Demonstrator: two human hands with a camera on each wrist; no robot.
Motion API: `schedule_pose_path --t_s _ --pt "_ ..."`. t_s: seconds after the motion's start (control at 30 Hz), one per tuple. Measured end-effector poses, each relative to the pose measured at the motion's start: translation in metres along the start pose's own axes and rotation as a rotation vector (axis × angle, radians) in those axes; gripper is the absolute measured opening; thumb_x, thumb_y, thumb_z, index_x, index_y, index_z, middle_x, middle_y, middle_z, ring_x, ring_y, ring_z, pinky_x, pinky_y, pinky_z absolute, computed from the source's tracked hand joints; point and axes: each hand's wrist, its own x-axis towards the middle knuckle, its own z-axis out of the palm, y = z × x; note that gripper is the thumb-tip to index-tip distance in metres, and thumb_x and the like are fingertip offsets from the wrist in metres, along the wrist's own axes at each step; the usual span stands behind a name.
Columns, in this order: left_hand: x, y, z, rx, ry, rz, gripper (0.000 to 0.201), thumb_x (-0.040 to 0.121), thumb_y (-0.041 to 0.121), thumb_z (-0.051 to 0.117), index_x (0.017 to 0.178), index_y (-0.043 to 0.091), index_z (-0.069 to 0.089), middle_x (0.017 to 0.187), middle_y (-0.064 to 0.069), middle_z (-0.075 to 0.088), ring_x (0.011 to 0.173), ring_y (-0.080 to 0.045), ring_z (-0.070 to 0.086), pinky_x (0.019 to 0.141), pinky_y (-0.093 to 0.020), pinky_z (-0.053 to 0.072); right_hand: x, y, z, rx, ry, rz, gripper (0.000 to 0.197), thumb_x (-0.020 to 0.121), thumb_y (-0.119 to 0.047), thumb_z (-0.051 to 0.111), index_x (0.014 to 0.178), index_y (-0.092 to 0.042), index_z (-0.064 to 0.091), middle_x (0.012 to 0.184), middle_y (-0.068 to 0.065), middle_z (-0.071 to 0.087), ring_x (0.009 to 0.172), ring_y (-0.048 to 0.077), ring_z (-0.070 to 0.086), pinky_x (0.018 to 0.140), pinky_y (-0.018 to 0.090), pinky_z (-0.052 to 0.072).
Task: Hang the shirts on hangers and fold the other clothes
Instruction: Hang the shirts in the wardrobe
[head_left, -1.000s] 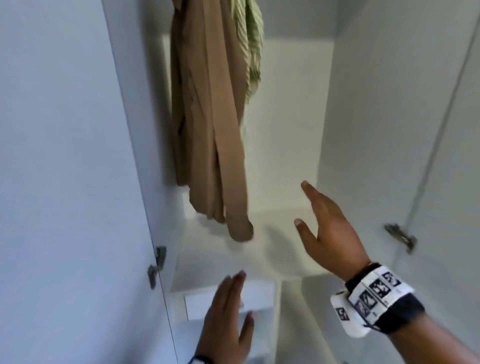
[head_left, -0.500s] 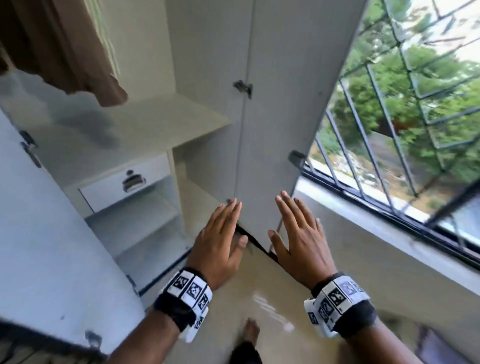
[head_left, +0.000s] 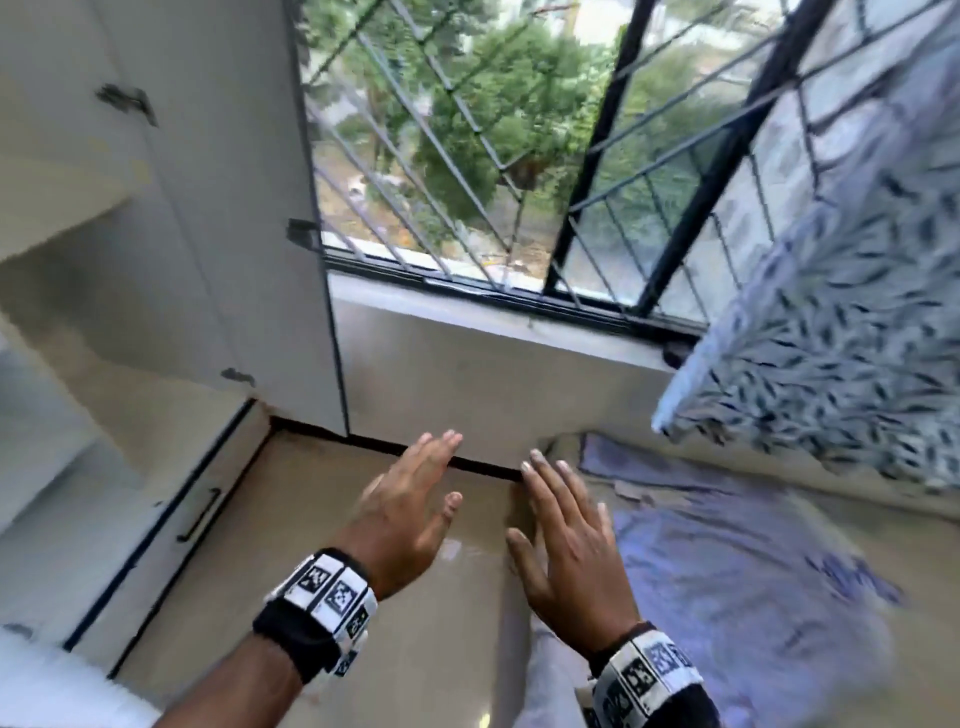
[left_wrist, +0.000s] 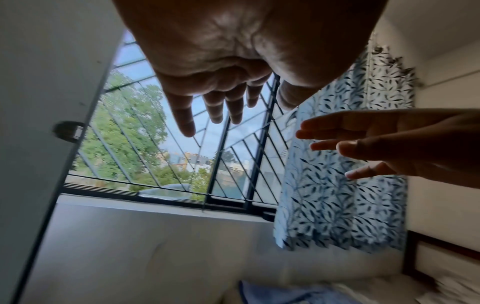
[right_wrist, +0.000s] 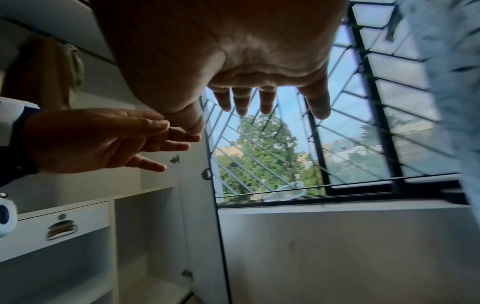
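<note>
Both hands hang in the air over the floor, side by side, palms down and fingers straight, holding nothing. My left hand is a little ahead of my right hand. From below, the left hand and right hand show spread, straight fingers against the window. A tan shirt hangs inside the open wardrobe, with a green striped garment beside it. A bluish cloth lies spread low at the right, next to my right hand.
The white wardrobe door stands open at the left, with a drawer and shelves inside. A barred window fills the wall ahead. A leaf-patterned curtain hangs at the right. The tiled floor lies below my hands.
My view has swung right, from the wardrobe interior and hanging tan shirt to the window and curtain. Both hands came away from the wardrobe and stayed flat and empty.
</note>
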Motion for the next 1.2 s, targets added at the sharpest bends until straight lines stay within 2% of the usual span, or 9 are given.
schedule_pose_path --t_s 0.1,0.23,0.3,0.4,0.47,0.6,0.83,1.03,1.2 --pt "0.003 0.035 0.04 -0.033 -0.065 0.074 0.063 0.101 0.048 0.04 0.161 0.031 0.028 0.164 0.014 0.034 0.154 -0.004 0.025 0.117 -0.043 0.042 -0.045 0.042 -0.022 -0.028 0.03 0.103 0.071 0.101 -0.053 0.045 0.165 -0.038 0.018 0.172 -0.023 0.005 0.16 0.008 0.008 0.117 0.058 0.036" --pt "0.007 0.099 0.102 -0.085 -0.174 0.199 0.064 0.102 0.048 0.037 0.162 0.027 0.028 0.165 0.013 0.031 0.155 -0.004 0.021 0.123 -0.032 0.032 -0.111 0.104 -0.058 -0.043 0.047 0.242 0.072 0.103 -0.052 0.045 0.164 -0.045 0.007 0.171 -0.028 -0.004 0.159 0.003 -0.005 0.123 0.058 0.025" --pt "0.008 0.137 0.137 -0.118 -0.209 0.256 0.064 0.103 0.051 0.036 0.161 0.024 0.031 0.164 0.011 0.034 0.155 -0.007 0.023 0.123 -0.029 0.028 -0.147 0.14 -0.078 -0.062 0.064 0.297 0.073 0.103 -0.052 0.045 0.164 -0.044 0.006 0.171 -0.028 -0.004 0.159 0.002 -0.006 0.123 0.058 0.025" --pt "0.004 0.19 0.183 -0.148 -0.252 0.316 0.066 0.104 0.057 0.03 0.159 0.02 0.036 0.162 0.006 0.039 0.153 -0.012 0.03 0.122 -0.03 0.029 -0.202 0.194 -0.103 -0.077 0.075 0.368 0.071 0.103 -0.055 0.041 0.165 -0.044 0.007 0.17 -0.028 -0.003 0.159 0.003 -0.002 0.12 0.058 0.03" --pt "0.002 0.219 0.209 -0.163 -0.266 0.345 0.064 0.104 0.054 0.034 0.158 0.019 0.038 0.16 0.005 0.042 0.152 -0.013 0.034 0.122 -0.032 0.031 -0.236 0.226 -0.119 -0.102 0.089 0.41 0.071 0.102 -0.057 0.039 0.164 -0.044 0.007 0.171 -0.028 0.0 0.16 0.005 0.004 0.118 0.058 0.035" --pt "0.0 0.267 0.249 -0.183 -0.312 0.359 0.062 0.103 0.057 0.036 0.157 0.026 0.038 0.158 0.007 0.044 0.15 -0.011 0.036 0.12 -0.033 0.033 -0.296 0.273 -0.147 -0.123 0.078 0.496 0.069 0.103 -0.058 0.038 0.163 -0.045 0.008 0.169 -0.032 -0.003 0.159 0.003 0.0 0.12 0.055 0.029" --pt "-0.002 0.341 0.303 -0.193 -0.458 0.414 0.06 0.099 0.06 0.038 0.154 0.036 0.038 0.15 0.015 0.047 0.138 -0.006 0.045 0.113 -0.019 0.032 -0.386 0.323 -0.17 -0.104 0.092 0.663 0.064 0.102 -0.056 0.037 0.16 -0.046 0.012 0.168 -0.028 0.008 0.159 0.007 0.007 0.12 0.053 0.033" --pt "-0.003 0.38 0.349 -0.224 -0.551 0.459 0.064 0.097 0.062 0.037 0.154 0.034 0.04 0.151 0.018 0.045 0.14 -0.002 0.042 0.112 -0.007 0.02 -0.442 0.344 -0.176 -0.06 0.15 0.736 0.063 0.1 -0.05 0.044 0.16 -0.032 0.032 0.167 -0.016 0.029 0.156 0.015 0.024 0.122 0.043 0.033" --pt "0.01 0.402 0.375 -0.235 -0.582 0.453 0.054 0.101 0.051 0.045 0.153 0.035 0.04 0.149 0.019 0.046 0.136 -0.003 0.046 0.111 -0.015 0.029 -0.459 0.371 -0.185 -0.067 0.109 0.784 0.063 0.102 -0.053 0.041 0.161 -0.034 0.028 0.168 -0.018 0.024 0.157 0.01 0.018 0.125 0.039 0.027"
